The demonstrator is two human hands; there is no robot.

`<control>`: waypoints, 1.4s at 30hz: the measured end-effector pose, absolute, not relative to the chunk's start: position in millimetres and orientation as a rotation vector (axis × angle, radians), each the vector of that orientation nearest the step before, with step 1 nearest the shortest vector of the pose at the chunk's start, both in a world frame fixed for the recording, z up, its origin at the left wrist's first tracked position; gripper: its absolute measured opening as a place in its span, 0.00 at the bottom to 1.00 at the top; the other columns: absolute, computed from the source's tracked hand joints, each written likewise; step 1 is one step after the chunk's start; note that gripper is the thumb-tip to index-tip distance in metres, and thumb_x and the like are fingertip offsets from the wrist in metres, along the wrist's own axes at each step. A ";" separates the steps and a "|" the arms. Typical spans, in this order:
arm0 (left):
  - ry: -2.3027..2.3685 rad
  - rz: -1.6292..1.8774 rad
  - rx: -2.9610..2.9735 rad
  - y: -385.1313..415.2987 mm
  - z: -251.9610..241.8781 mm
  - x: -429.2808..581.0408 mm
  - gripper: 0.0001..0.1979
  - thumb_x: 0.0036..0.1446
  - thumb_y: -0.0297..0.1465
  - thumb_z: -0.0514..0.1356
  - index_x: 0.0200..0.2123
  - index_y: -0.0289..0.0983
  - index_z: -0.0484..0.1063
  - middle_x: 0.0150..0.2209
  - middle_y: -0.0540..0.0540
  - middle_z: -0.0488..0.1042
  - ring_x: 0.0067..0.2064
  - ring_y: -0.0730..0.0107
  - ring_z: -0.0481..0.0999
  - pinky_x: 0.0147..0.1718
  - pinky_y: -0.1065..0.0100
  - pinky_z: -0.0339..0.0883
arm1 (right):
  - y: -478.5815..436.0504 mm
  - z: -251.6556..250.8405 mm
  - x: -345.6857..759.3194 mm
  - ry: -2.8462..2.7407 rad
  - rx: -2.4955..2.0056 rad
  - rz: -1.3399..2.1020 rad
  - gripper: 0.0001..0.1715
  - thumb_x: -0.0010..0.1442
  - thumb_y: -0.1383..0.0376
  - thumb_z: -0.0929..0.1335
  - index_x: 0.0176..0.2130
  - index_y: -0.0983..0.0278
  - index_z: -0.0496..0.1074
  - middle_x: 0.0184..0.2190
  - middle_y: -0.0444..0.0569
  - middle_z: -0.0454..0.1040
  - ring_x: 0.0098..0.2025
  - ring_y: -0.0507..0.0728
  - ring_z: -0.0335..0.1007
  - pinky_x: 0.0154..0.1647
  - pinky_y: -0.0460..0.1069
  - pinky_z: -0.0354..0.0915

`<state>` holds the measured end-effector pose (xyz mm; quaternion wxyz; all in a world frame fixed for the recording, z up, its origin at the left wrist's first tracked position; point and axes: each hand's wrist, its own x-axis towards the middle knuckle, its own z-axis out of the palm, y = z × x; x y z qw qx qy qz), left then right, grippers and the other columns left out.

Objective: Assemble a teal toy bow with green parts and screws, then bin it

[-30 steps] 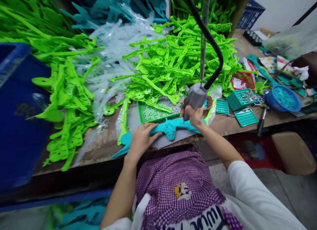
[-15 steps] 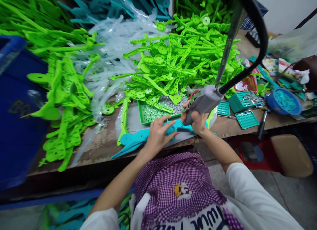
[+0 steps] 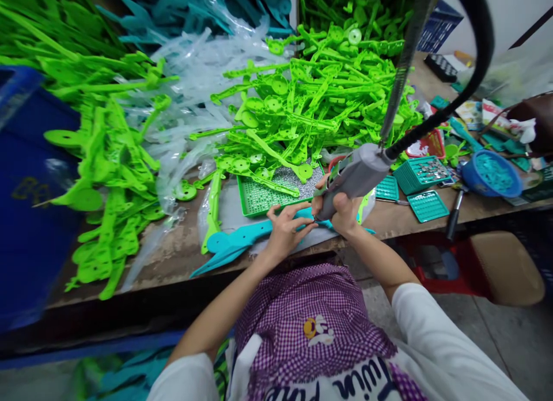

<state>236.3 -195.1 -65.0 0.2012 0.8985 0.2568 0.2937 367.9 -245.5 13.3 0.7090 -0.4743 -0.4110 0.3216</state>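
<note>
A long teal plastic part (image 3: 242, 238) lies across the workbench's front edge. My left hand (image 3: 286, 233) rests on its middle with fingers pinched near the tool tip; what they pinch is too small to name. My right hand (image 3: 341, 210) is wrapped round a grey powered screwdriver (image 3: 356, 176), tilted with its tip down at the teal part. A black hose (image 3: 470, 72) and a metal cable run up from the tool. A green tray of small screws (image 3: 263, 198) sits just behind the part.
Heaps of bright green plastic parts (image 3: 319, 101) and clear bags (image 3: 194, 84) cover the bench behind. Small teal baskets (image 3: 421, 173), a blue bowl (image 3: 495, 173) and a red tray (image 3: 425, 144) stand at right. A blue crate (image 3: 30, 193) is at left, a stool (image 3: 505, 265) at lower right.
My left hand has slid right along the teal part to the tool tip and pinched. The screwdriver has tilted over from upright, its hose swinging right.
</note>
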 end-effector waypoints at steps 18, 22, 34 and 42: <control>0.638 0.366 2.677 -150.2 -55.9 190.1 0.27 0.55 0.47 0.64 0.54 0.39 0.72 0.52 0.37 0.76 0.53 0.51 0.74 0.50 0.55 0.63 | -245.4 -1.1 397.3 -0.912 -1.152 0.580 0.28 0.49 0.41 0.70 0.20 0.62 0.67 0.13 0.41 0.64 0.16 0.50 0.62 0.16 0.45 0.61; 0.470 0.280 2.678 -139.3 -62.3 180.6 0.31 0.56 0.47 0.63 0.58 0.36 0.70 0.53 0.35 0.75 0.52 0.51 0.74 0.50 0.55 0.67 | -244.0 -10.0 398.3 -0.932 -1.130 0.582 0.28 0.48 0.42 0.71 0.19 0.62 0.68 0.13 0.40 0.65 0.15 0.49 0.62 0.17 0.45 0.61; 0.494 0.299 2.541 -141.7 -75.4 173.1 0.24 0.62 0.35 0.58 0.61 0.38 0.67 0.56 0.39 0.73 0.53 0.57 0.75 0.51 0.57 0.71 | -239.2 -11.5 397.5 -1.004 -1.135 0.669 0.30 0.48 0.39 0.70 0.21 0.62 0.69 0.14 0.41 0.67 0.16 0.49 0.63 0.16 0.46 0.61; 0.510 0.315 2.495 -140.7 -73.8 173.2 0.24 0.61 0.37 0.59 0.59 0.38 0.69 0.55 0.40 0.74 0.52 0.57 0.76 0.51 0.57 0.71 | -242.4 -4.1 396.4 -0.986 -1.097 0.683 0.31 0.49 0.37 0.68 0.30 0.62 0.72 0.16 0.41 0.67 0.14 0.48 0.58 0.14 0.46 0.58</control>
